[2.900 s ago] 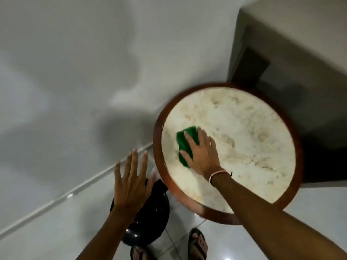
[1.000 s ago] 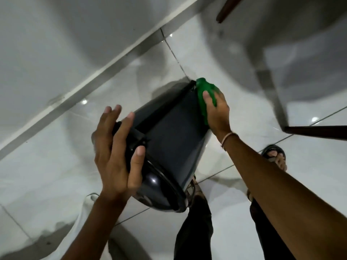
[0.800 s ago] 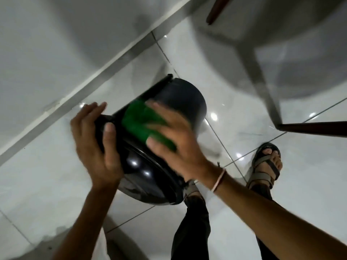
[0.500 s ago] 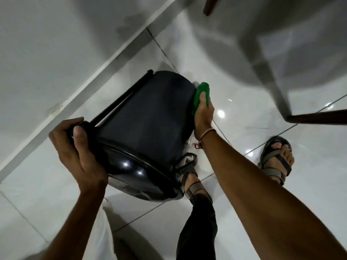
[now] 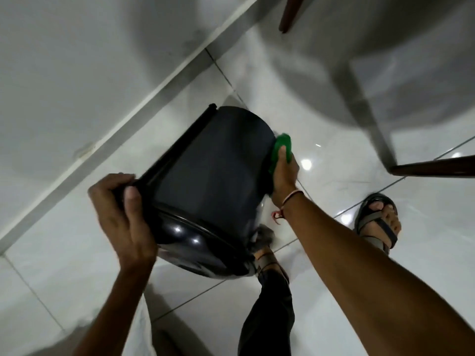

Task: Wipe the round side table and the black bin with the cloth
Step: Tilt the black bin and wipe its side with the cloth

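The black bin [image 5: 213,176] is lifted off the floor and tilted, its glossy lid toward me and its base pointing away. My left hand [image 5: 120,214] grips the lid end on the left, thumb over the rim. My right hand [image 5: 284,173] presses the green cloth [image 5: 281,147] flat against the bin's right side near the base. Of the round side table, only two dark wooden legs show, one leg [image 5: 289,14] at the top and another leg [image 5: 434,169] at the right edge; its top is out of view.
Glossy white floor tiles [image 5: 321,111] lie below, meeting a white wall and skirting [image 5: 128,119] on the left. My sandalled right foot [image 5: 377,219] stands to the right, the left foot [image 5: 267,258] under the bin. Grey furniture [image 5: 411,60] looms at top right.
Earlier my right hand wiped the table top with the cloth. Since then both hands took up the bin; the cloth swept across its side and now sits on its right flank.
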A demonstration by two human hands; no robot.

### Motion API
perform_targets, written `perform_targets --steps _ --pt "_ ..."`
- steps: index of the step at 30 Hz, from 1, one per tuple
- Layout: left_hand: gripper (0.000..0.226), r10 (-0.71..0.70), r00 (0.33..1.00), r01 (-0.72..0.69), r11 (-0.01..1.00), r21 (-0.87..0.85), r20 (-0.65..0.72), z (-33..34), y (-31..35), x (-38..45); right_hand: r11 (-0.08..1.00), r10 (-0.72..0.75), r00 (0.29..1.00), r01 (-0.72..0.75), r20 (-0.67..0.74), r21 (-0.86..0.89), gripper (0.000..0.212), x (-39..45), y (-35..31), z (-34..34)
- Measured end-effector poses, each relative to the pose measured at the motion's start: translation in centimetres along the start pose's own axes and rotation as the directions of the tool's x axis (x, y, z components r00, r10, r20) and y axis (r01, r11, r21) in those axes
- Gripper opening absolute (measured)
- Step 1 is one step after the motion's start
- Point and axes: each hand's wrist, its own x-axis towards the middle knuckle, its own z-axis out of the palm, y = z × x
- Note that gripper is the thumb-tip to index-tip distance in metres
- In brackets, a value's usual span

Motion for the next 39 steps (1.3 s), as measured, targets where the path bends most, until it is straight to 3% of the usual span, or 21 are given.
perform_targets --steps 1,3,6,9,13,15,17,18,20,22,24,26,27,28,31,32,33,34,36,38,39 --pt "0.04 0.044 0.998 -0.045 0.999 0.018 0.048 0.3 1.8 -0.6 0.994 0.079 0.997 -0.079 0.002 0.079 0.037 0.4 -0.8 -1.0" --pt "0.042 0.168 0.968 -0.175 0.984 0.023 0.189 0.7 4.3 -2.3 0.998 0.027 0.999 -0.029 0.031 0.06 0.034 0.6 -1.9 -3.6" --pt "0.044 0.261 0.898 -0.269 0.963 -0.028 0.355 1.0 6.1 -5.5 0.958 -0.275 0.959 0.28 0.072 -0.067 0.035 -3.1 -5.6 -7.1" --pt "0.06 0.058 0.954 -0.069 0.997 0.024 0.294 2.4 7.6 -7.3 0.85 -0.406 0.842 0.491 0.354 -0.193 0.033 -7.4 -7.4 -8.7" --pt "0.066 -0.23 0.946 0.239 0.971 -0.012 0.227 5.1 8.6 -7.9 0.672 -0.393 0.582 0.71 0.712 -0.21 0.04 -11.1 -7.1 -8.1" --pt "0.066 -0.243 0.937 0.26 0.965 -0.038 0.252 5.5 8.6 -8.4 0.62 -0.413 0.506 0.765 0.757 -0.174 0.041 -10.6 -6.5 -8.5" --pt "0.067 -0.185 0.946 0.206 0.977 -0.053 0.266 5.6 8.6 -9.5 0.534 -0.414 0.481 0.816 0.773 -0.222 0.041 -9.4 -5.8 -9.4" --pt "0.069 -0.154 0.95 0.175 0.983 -0.053 0.272 5.5 8.6 -10.1 0.5 -0.407 0.496 0.824 0.767 -0.267 0.044 -8.6 -5.2 -9.8" --pt "0.072 -0.104 0.955 0.122 0.991 -0.049 0.278 5.3 8.4 -11.8 0.514 -0.391 0.604 0.769 0.694 -0.38 0.048 -6.0 -3.9 -10.7" --pt "0.073 -0.058 0.958 0.074 0.996 -0.048 0.279 5.2 7.9 -13.7 0.598 -0.349 0.802 0.589 0.486 -0.544 0.043 -2.7 -3.5 -10.9" --pt "0.075 -0.018 0.954 0.032 0.999 -0.041 0.299 5.1 7.7 -14.9 0.65 -0.189 0.947 0.319 0.26 -0.69 0.042 0.6 -3.8 -10.9" --pt "0.075 0.004 0.952 0.008 0.999 -0.04 0.306 5.1 7.4 -15.1 0.645 -0.128 0.967 0.25 0.22 -0.722 0.041 1.6 -4.2 -10.7" --pt "0.074 0.0 0.955 0.016 0.999 -0.05 0.297 5.1 7.1 -14.8 0.645 -0.178 0.936 0.344 0.303 -0.683 0.039 0.6 -4.3 -10.4" --pt "0.073 -0.004 0.958 0.024 0.997 -0.067 0.286 5.0 6.8 -14.6 0.624 -0.268 0.855 0.506 0.445 -0.596 0.039 -1.5 -4.2 -10.1" --pt "0.074 -0.003 0.96 0.032 0.994 -0.1 0.28 4.8 5.7 -14.2 0.425 -0.424 0.41 0.877 0.808 -0.222 0.044 -8.8 -1.2 -9.8" --pt "0.074 -0.002 0.958 0.034 0.994 -0.106 0.286 4.7 5.4 -14.4 0.366 -0.427 0.34 0.912 0.838 -0.184 0.045 -9.5 -0.6 -9.9" --pt "0.075 0.002 0.957 0.032 0.993 -0.112 0.289 4.4 5.2 -14.8 0.333 -0.436 0.338 0.922 0.834 -0.2 0.044 -8.8 -0.5 -10.0" --pt "0.075 0.013 0.958 0.022 0.993 -0.116 0.288 4.4 5.1 -14.9 0.321 -0.469 0.397 0.909 0.789 -0.266 0.044 -7.1 -0.7 -10.0" --pt "0.075 0.031 0.954 -0.003 0.995 -0.095 0.298 4.6 5.1 -14.9 0.425 -0.471 0.673 0.74 0.571 -0.521 0.043 -2.4 -1.9 -9.7" --pt "0.077 0.075 0.937 -0.056 0.996 -0.066 0.34 4.9 5.6 -14.9 0.518 -0.228 0.918 0.397 0.326 -0.757 0.043 2.6 -3.5 -9.9" --pt "0.078 0.096 0.93 -0.081 0.995 -0.058 0.355 4.9 5.8 -15.0 0.525 -0.091 0.961 0.27 0.262 -0.807 0.045 3.8 -4.0 -9.8"
